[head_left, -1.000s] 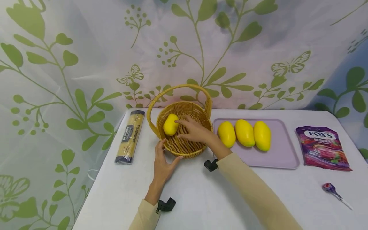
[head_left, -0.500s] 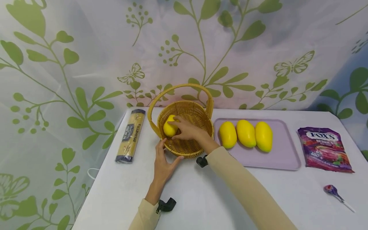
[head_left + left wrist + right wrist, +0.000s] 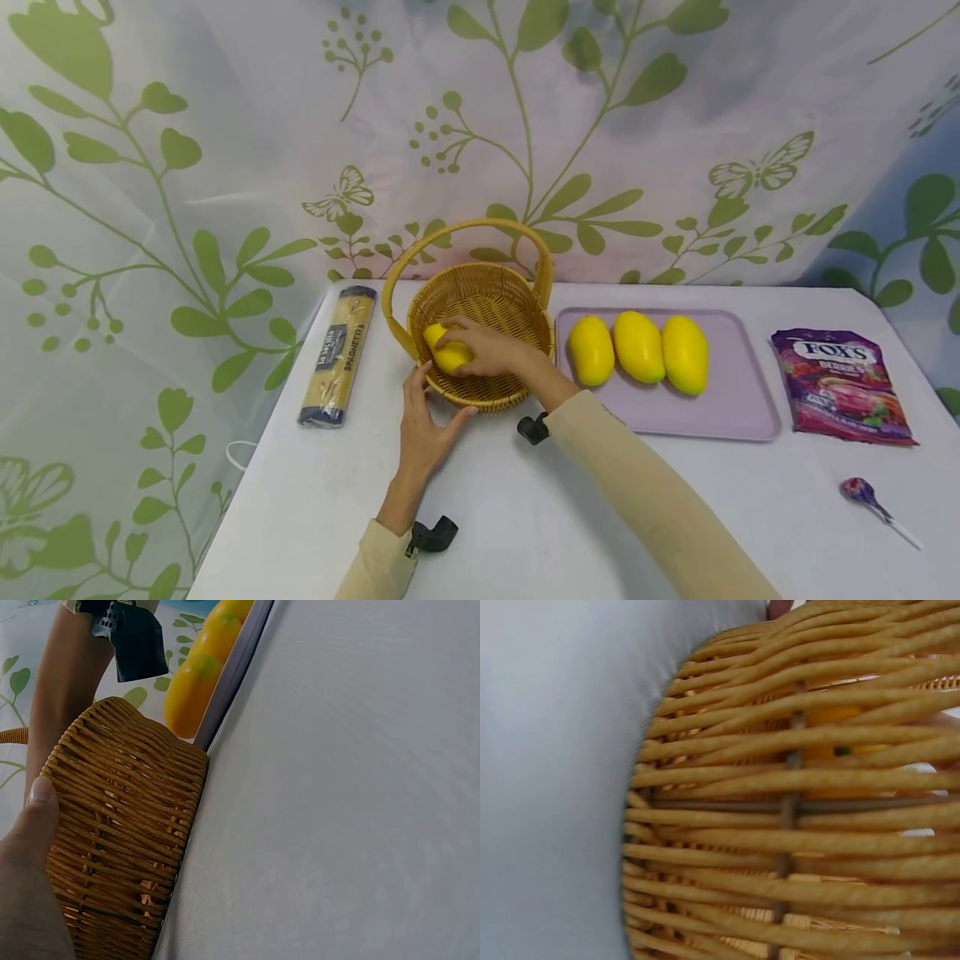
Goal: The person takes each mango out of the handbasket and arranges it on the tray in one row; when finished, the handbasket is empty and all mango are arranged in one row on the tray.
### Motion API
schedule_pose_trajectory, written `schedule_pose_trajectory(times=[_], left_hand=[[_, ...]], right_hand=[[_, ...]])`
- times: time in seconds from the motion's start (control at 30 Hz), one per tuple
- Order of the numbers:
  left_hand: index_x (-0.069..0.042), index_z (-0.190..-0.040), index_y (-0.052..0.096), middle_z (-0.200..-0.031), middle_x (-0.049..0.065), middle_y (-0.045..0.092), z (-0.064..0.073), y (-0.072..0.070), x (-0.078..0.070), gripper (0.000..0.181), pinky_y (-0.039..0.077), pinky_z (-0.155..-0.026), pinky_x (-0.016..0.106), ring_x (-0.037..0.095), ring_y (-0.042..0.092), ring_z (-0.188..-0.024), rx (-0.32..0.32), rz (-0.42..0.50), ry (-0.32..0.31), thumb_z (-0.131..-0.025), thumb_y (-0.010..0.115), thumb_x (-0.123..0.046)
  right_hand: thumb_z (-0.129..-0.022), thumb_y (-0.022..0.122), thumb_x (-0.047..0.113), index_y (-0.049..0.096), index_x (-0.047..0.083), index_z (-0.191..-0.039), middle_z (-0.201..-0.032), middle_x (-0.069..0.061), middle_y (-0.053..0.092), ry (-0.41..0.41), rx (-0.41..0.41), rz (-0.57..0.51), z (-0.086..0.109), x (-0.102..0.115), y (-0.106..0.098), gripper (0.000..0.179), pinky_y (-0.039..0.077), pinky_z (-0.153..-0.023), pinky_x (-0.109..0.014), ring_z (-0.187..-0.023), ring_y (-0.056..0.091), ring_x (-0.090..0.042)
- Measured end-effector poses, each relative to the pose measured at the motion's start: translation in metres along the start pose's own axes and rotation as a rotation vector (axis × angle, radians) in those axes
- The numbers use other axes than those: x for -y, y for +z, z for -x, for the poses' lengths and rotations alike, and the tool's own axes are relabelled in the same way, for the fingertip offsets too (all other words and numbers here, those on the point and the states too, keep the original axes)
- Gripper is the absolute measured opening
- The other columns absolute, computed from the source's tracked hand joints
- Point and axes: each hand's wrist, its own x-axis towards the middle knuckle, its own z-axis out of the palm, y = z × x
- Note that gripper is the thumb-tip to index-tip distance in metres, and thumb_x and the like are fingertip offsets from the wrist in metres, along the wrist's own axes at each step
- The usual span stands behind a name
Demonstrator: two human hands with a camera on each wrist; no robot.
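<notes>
A yellow mango (image 3: 453,360) lies inside the wicker basket (image 3: 491,406), at its near left side. My right hand (image 3: 491,346) reaches into the basket from the right and grips the mango, fingers over its top. My left hand (image 3: 427,433) is spread against the basket's near left outside. Its thumb (image 3: 41,806) rests on the woven wall, while the other fingers are out of sight in the left wrist view. Weave fills much of the right wrist view, hiding most of the right hand, with a bit of yellow showing through.
Right of the basket, a lilac tray (image 3: 742,400) bears three mangoes (image 3: 638,348). A spaghetti pack (image 3: 339,357) lies at the left. Farther right are a candy bag (image 3: 843,387) and a lollipop (image 3: 862,492). The basket's tall handle (image 3: 480,223) arches above it.
My right hand has moved left onto the mango and taken hold of it. The mango has turned and shifted towards the basket's near side. My left hand has stayed in place.
</notes>
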Motion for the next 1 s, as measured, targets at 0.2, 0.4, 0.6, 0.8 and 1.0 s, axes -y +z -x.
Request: schedule_pose_trajectory(times=[0.2, 0.4, 0.6, 0.8, 1.0], left_hand=[[-0.015, -0.151, 0.029, -0.151, 0.009, 0.035, 0.001, 0.001, -0.001, 0.097, 0.047, -0.100, 0.048, 0.026, 0.046, -0.132, 0.005, 0.000, -0.006, -0.076, 0.083, -0.045], [-0.011, -0.151, 0.029, -0.151, 0.011, 0.035, 0.000, 0.001, -0.002, 0.098, 0.047, -0.101, 0.048, 0.028, 0.046, -0.132, 0.013, 0.001, -0.010, -0.076, 0.083, -0.044], [-0.010, -0.151, 0.029, -0.152, 0.008, 0.034, 0.001, 0.000, 0.000, 0.097, 0.046, -0.102, 0.047, 0.027, 0.046, -0.132, 0.014, -0.004, -0.015, -0.077, 0.082, -0.044], [-0.010, -0.151, 0.029, -0.153, 0.009, 0.033, 0.001, 0.000, 0.002, 0.098, 0.047, -0.101, 0.047, 0.026, 0.045, -0.133, 0.017, -0.013, -0.022, -0.077, 0.082, -0.044], [-0.009, -0.151, 0.029, -0.152, 0.010, 0.034, 0.001, 0.002, 0.000, 0.097, 0.048, -0.100, 0.049, 0.028, 0.046, -0.132, 0.010, -0.008, -0.011, -0.077, 0.082, -0.044]], right_hand=[[-0.088, 0.075, 0.021, 0.060, 0.019, -0.131, -0.156, -0.007, 0.030, -0.014, -0.040, 0.003, 0.005, -0.002, 0.002, 0.046, 0.041, -0.110, -0.046, -0.137, 0.042, -0.031], [-0.087, 0.075, 0.020, 0.061, 0.018, -0.130, -0.155, -0.008, 0.032, -0.029, -0.105, 0.006, 0.016, -0.002, -0.004, 0.046, 0.040, -0.111, -0.048, -0.138, 0.041, -0.032], [-0.087, 0.075, 0.023, 0.062, 0.018, -0.129, -0.154, -0.007, 0.034, -0.061, -0.164, 0.018, 0.029, 0.001, -0.015, 0.045, 0.040, -0.111, -0.046, -0.138, 0.040, -0.031], [-0.086, 0.075, 0.023, 0.062, 0.018, -0.129, -0.153, -0.006, 0.034, -0.076, -0.198, 0.035, 0.038, 0.000, -0.021, 0.045, 0.040, -0.110, -0.047, -0.138, 0.041, -0.030], [-0.086, 0.075, 0.022, 0.062, 0.017, -0.129, -0.153, -0.008, 0.035, -0.101, -0.219, 0.050, 0.047, -0.001, -0.022, 0.045, 0.041, -0.110, -0.047, -0.136, 0.043, -0.031]])
